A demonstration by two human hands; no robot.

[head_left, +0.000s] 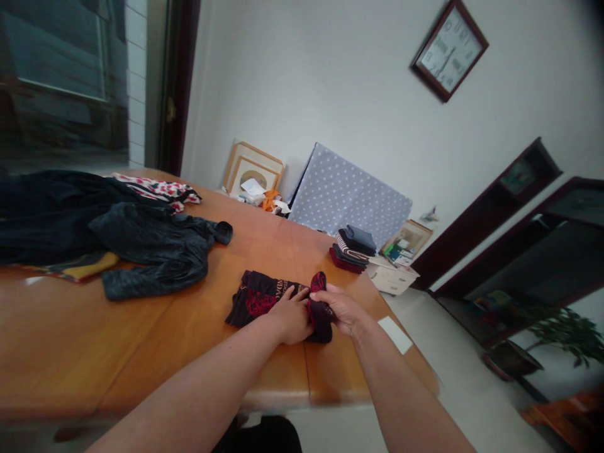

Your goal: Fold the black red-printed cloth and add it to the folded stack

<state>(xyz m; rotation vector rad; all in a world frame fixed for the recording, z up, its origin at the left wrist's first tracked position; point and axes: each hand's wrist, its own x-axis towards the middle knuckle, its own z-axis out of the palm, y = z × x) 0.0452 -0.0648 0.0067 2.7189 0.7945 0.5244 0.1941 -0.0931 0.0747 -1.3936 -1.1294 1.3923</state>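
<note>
My left grip is spread flat, pressing on the dark red-patterned garment, which lies close to the near edge of the surface, right of its middle. My right grip is closed on the doubled-over right end. I judge the cloth light, soft and limp, hardly fragile, a little apt to slide or fall open; the doubled end seems the best place to pinch. Counting from the left edge: one heap of loose clothes, too tangled to number, showing one dark grey top, one floral piece and one yellow-edged piece; one garment under my grips; one folded stack at the far right corner, perhaps five layers; one white sheet by the right edge.
</note>
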